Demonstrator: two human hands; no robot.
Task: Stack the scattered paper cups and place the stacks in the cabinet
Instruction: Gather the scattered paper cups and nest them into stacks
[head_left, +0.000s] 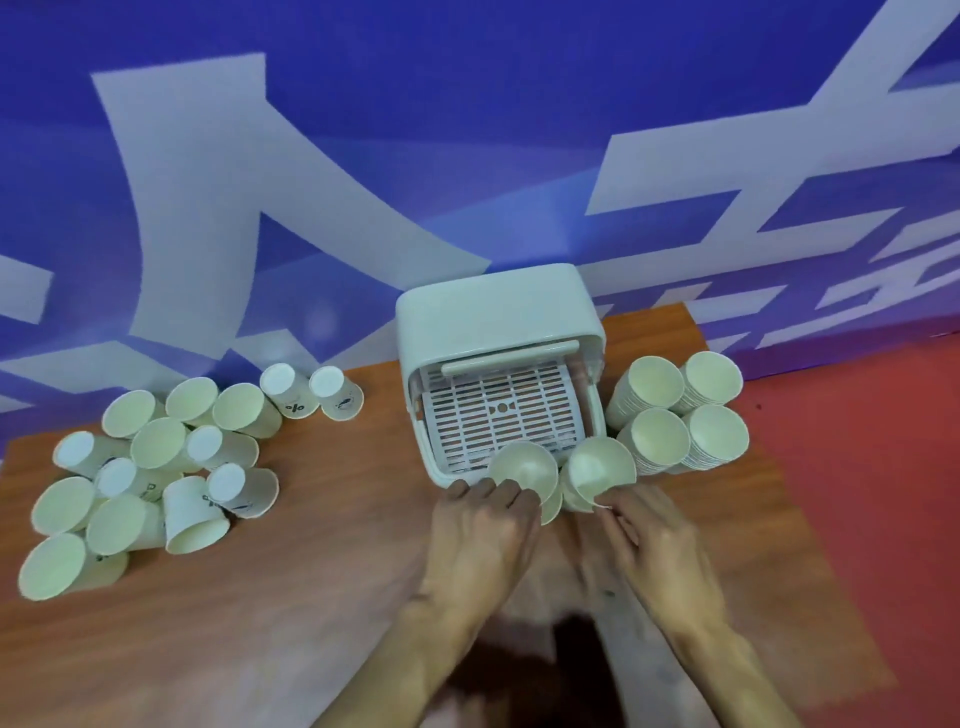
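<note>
My left hand (483, 525) grips one paper cup (524, 467) from the near side, fingers curled round its wall. My right hand (649, 535) pinches the rim of a second cup (600, 470). Both cups sit just before the cabinet (498, 312), at the front lip of its slatted tray (498, 410), almost touching each other. Their mouths open up toward me and their long axes lean slightly my way; the bases are hidden. A second rim shows under the left cup, but I cannot tell how many are nested.

Right of the cabinet, just beside its wall, four stacks (675, 415) crowd together, mouths up, near the table's (311, 597) right edge with red floor (883, 467) beyond. Left of the cabinet a strip of bare wood lies open, then the scattered cups (156, 467): some on their sides pointing varied ways, some base-up. The cabinet's open front faces me; behind it hangs a blue banner (467, 130).
</note>
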